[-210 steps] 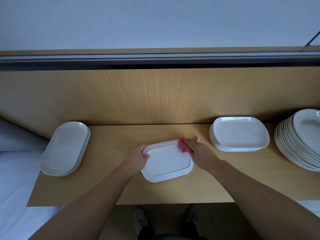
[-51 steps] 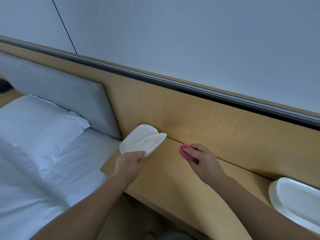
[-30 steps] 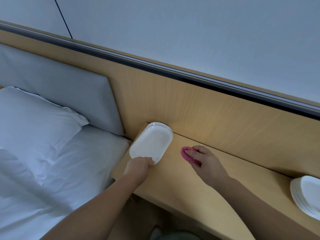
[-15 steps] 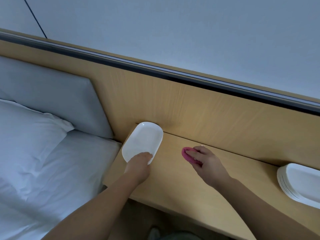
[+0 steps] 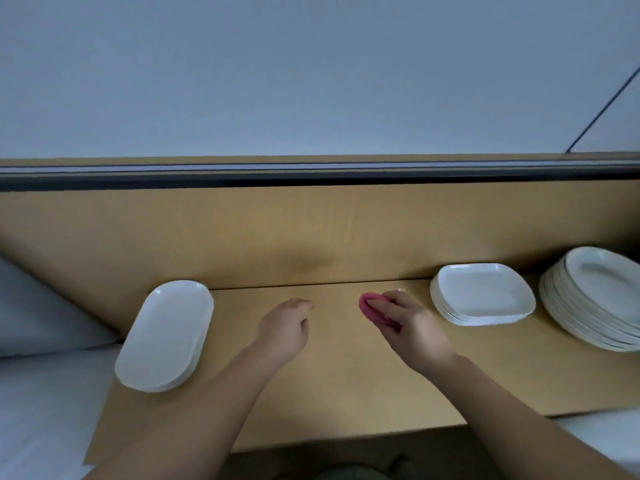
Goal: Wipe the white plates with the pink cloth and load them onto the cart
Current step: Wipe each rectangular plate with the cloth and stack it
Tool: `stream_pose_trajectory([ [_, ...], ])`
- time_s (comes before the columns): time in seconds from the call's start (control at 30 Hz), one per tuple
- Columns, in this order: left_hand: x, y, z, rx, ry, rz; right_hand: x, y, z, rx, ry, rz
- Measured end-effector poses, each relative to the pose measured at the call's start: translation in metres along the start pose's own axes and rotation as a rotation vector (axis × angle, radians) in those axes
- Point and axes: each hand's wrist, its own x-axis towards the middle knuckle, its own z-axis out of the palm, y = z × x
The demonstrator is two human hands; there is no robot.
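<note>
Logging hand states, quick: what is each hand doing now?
Left hand: loosely open, holding nothing.
Right hand: closed on the pink cloth.

cloth [image 5: 372,310]: pink | oblong plates [image 5: 166,336], shelf's left edge: plain white | square plates [image 5: 483,294] and round plates [image 5: 595,299], right end: plain white | shelf [image 5: 346,368]: tan wood grain | wall [image 5: 311,71]: pale grey

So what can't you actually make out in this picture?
- Cart: nowhere in the head view.
- Round plates: stack cut off by the right edge, count unclear.
- Pink cloth: mostly covered by the right hand.
- Oval plates: too tightly stacked to count.
- Feet: blurred at the bottom edge.
</note>
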Motion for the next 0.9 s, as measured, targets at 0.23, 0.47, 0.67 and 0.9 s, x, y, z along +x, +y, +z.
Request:
stream_pose_trajectory([
  [0.23,0.047,0.098,0.045,-0.011,-0.042,0.146,-0.045,0.057,-0.076,-0.029,0.109,0.146],
  [0.47,0.089,0.179,0.09,-0.052,-0.064,0.13,-0.079,0.122,-0.129,-0.066,0.166,0.184],
  [0.67,0.12,0.22,0.122,-0.007,-0.118,-0.004,-0.085,0.167,-0.154,-0.058,0.129,0.151],
  [0.9,0.139,0.241,0.144,-0.01,-0.126,-0.087,-0.078,0.196,-0.162,-0.038,0.078,0.087],
])
